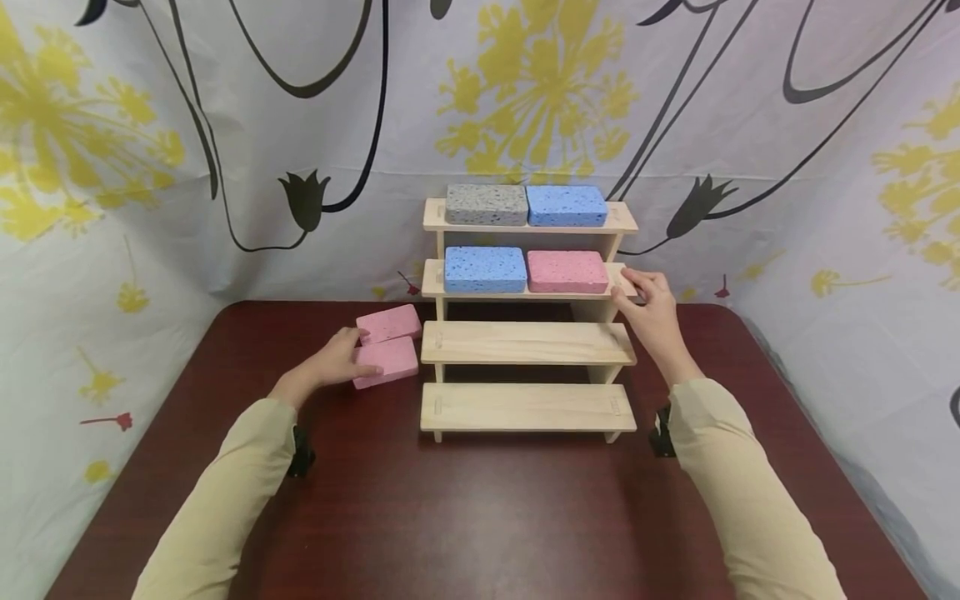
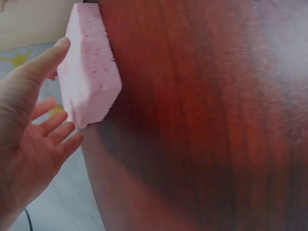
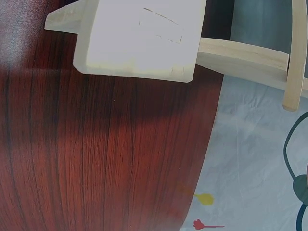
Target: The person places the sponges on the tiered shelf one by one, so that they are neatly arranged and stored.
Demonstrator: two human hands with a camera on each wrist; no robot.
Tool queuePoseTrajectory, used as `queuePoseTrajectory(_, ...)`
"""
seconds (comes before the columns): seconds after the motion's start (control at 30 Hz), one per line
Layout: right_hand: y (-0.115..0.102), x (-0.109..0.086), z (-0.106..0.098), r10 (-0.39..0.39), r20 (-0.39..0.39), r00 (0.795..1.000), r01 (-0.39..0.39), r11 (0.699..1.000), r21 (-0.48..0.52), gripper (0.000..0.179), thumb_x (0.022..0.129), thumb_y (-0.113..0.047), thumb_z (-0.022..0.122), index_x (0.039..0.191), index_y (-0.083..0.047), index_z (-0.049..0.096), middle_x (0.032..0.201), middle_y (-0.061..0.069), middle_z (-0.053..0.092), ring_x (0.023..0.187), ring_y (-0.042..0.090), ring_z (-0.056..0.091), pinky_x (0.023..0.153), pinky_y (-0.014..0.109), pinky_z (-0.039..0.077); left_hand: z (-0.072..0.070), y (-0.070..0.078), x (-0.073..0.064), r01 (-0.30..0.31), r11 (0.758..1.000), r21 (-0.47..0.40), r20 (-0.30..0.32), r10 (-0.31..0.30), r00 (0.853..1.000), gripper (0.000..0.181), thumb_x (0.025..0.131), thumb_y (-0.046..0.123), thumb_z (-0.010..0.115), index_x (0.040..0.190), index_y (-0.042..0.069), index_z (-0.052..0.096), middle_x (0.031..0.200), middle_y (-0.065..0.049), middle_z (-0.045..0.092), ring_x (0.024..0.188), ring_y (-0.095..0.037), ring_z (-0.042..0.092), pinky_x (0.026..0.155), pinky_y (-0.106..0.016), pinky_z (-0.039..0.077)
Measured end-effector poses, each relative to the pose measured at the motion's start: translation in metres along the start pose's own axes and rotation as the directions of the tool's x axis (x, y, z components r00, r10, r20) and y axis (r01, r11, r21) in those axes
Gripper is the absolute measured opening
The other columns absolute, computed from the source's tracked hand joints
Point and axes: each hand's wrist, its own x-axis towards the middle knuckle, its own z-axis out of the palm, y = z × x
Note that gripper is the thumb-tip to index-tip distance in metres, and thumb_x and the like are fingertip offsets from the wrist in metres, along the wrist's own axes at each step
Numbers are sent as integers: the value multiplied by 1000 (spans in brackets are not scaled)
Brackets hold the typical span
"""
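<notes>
Two pink sponges lie together on the table left of a stepped wooden shelf rack (image 1: 528,343). My left hand (image 1: 333,360) is at their left ends, its thumb over the nearer sponge (image 1: 393,363) and its fingertips by the farther sponge (image 1: 390,322). In the left wrist view, the thumb touches a pink sponge (image 2: 91,67) while the other fingers spread loosely beside it. At the right end of the rack's second step from the top, my right hand (image 1: 654,312) holds the board's end between thumb and fingers. The right wrist view shows the rack's end (image 3: 134,43).
On the top step sit a grey sponge (image 1: 486,205) and a blue sponge (image 1: 566,207). Below them are another blue sponge (image 1: 485,270) and a pink sponge (image 1: 567,272). The rack stands on a dark red table (image 1: 480,517), with a patterned cloth (image 1: 360,108) behind it.
</notes>
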Motion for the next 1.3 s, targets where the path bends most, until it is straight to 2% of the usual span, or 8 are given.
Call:
queuePoseTrajectory(0.17, -1, 0, 0, -5, -7, 1000, 5, 1000, 0, 47, 87, -22, 59, 128, -1, 51, 120, 16, 44, 119, 29, 48, 99, 29, 41, 11, -6, -3, 32, 999, -14, 2, -32, 999, 82, 74, 28, 73, 128, -16, 31, 123, -34, 35, 110, -40, 40, 98, -51, 35)
queuePoseTrajectory(0.3, -2, 0, -1, -1, -9, 1000, 1, 1000, -1, 46, 87, -21, 59, 128, -1, 51, 120, 15, 44, 119, 28, 48, 99, 30, 41, 19, -8, -4, 50, 998, -28, -1, -50, 999, 86, 72, 28, 74, 130, -16, 28, 124, -34, 34, 109, -39, 41, 97, -51, 36)
queuePoseTrajectory(0.47, -2, -1, 0, -3, -5, 1000, 3, 1000, 9, 47, 88, -21, 58, 129, -1, 50, 120, 16, 43, 120, 28, 47, 100, 29, 41, 17, -8, -8, 35, 999, -6, -27, -35, 999, 82, 73, 25, 73, 129, -17, 30, 123, -34, 38, 110, -40, 42, 97, -52, 36)
queuePoseTrajectory(0.67, -1, -1, 0, -14, -21, 1000, 14, 1000, 18, 46, 87, -20, 59, 128, -1, 51, 119, 16, 44, 119, 28, 48, 97, 19, 40, 9, -7, -11, 14, 1000, 20, -45, -13, 999, 79, 71, 28, 74, 125, -16, 38, 119, -33, 43, 107, -38, 45, 96, -50, 37)
queuePoseTrajectory(0.8, 0, -1, 0, -20, -25, 999, 20, 1000, 18, 45, 87, -20, 59, 127, -1, 52, 119, 16, 45, 118, 28, 48, 96, 17, 40, 3, -6, -15, 3, 1000, 21, -61, -1, 998, 76, 69, 29, 75, 122, -15, 43, 114, -30, 48, 102, -35, 48, 92, -47, 40)
queuePoseTrajectory(1.0, 0, -1, 0, -18, -20, 1000, 18, 1000, 7, 46, 87, -19, 59, 127, 0, 52, 119, 16, 45, 119, 28, 48, 100, 26, 40, -13, 2, -22, 4, 1000, -1, -52, -4, 999, 72, 68, 30, 75, 121, -11, 46, 110, -24, 49, 96, -30, 48, 86, -43, 42)
queuePoseTrajectory(1.2, -1, 0, -1, -14, -13, 1000, 14, 1000, 12, 46, 87, -21, 59, 128, 0, 51, 119, 17, 44, 120, 29, 47, 101, 35, 39, -32, 7, -28, -46, 999, 17, -68, 47, 997, 70, 68, 29, 76, 118, -10, 48, 108, -23, 51, 95, -29, 49, 83, -41, 42)
queuePoseTrajectory(1.3, -2, 0, -1, -13, -10, 1000, 13, 1000, 16, 46, 87, -20, 58, 128, 1, 51, 119, 17, 44, 119, 30, 47, 102, 37, 38, -40, 10, -32, -49, 999, 23, -64, 51, 997, 70, 68, 31, 76, 119, -9, 49, 109, -22, 51, 96, -28, 48, 83, -41, 42)
